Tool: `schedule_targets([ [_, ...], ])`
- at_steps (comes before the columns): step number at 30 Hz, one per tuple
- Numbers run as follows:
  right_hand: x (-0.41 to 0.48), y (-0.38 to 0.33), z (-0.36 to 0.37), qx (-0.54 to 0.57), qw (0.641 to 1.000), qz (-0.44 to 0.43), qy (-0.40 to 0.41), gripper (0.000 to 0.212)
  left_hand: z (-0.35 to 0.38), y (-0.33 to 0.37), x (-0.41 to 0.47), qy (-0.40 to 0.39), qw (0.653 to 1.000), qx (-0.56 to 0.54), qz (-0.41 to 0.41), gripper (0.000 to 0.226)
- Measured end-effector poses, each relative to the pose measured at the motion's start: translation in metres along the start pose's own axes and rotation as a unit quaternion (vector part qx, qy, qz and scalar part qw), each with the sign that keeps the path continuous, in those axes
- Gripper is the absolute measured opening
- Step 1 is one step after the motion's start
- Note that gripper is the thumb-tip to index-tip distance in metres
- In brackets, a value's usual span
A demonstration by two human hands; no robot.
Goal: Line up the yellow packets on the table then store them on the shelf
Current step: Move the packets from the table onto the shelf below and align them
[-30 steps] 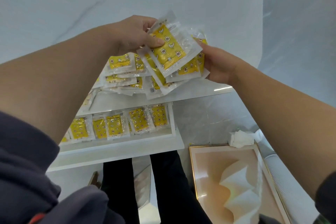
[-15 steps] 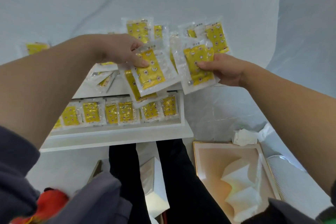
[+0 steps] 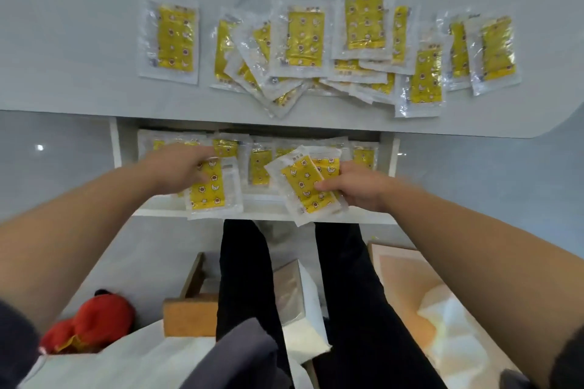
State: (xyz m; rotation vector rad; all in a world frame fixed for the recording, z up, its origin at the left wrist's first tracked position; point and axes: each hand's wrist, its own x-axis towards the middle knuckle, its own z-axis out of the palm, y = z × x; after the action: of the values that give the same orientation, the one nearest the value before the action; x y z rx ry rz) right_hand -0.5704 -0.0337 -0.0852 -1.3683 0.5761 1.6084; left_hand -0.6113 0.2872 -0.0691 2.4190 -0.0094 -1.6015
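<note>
Several yellow packets point(image 3: 303, 38) in clear wrap lie in a loose, overlapping row on the grey table point(image 3: 79, 41). Below the table's edge, the white shelf point(image 3: 265, 216) holds a row of more yellow packets point(image 3: 259, 167). My left hand point(image 3: 180, 167) holds one yellow packet point(image 3: 210, 189) at the shelf's front, over the left part of the row. My right hand point(image 3: 354, 186) grips a small stack of yellow packets point(image 3: 308, 186) at the shelf's right part, thumb on top.
On the floor by my dark-trousered legs point(image 3: 249, 278) stand a brown box point(image 3: 189, 313), a red object point(image 3: 94, 325) at the left, and a framed pale-orange panel point(image 3: 426, 309) at the right. The shelf's white side walls point(image 3: 393, 151) bound it.
Both hands came down from above the table to the shelf with their packets. The view tilted, so the table's packets now show fully.
</note>
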Motion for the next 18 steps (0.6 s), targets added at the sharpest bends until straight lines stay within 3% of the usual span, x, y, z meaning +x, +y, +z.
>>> schedule_targets([
  [6,0.082,0.003,0.087,0.049,0.996,-0.008,0.074,0.039,0.026,-0.095,0.026,0.08,0.995,-0.055,-0.002,0.038],
  [13,0.167,0.0,0.164,0.078,0.976,-0.039,0.201,0.058,0.029,-0.161,0.073,0.105,0.993,-0.057,0.009,0.051],
  [15,0.18,-0.005,0.178,0.029,0.965,-0.055,0.254,0.058,0.036,-0.165,0.081,0.108,0.993,-0.039,-0.004,0.047],
  [18,0.186,-0.011,0.19,-0.077,0.948,-0.049,0.304,0.074,0.051,-0.161,0.089,0.147,0.988,0.036,-0.012,0.037],
])
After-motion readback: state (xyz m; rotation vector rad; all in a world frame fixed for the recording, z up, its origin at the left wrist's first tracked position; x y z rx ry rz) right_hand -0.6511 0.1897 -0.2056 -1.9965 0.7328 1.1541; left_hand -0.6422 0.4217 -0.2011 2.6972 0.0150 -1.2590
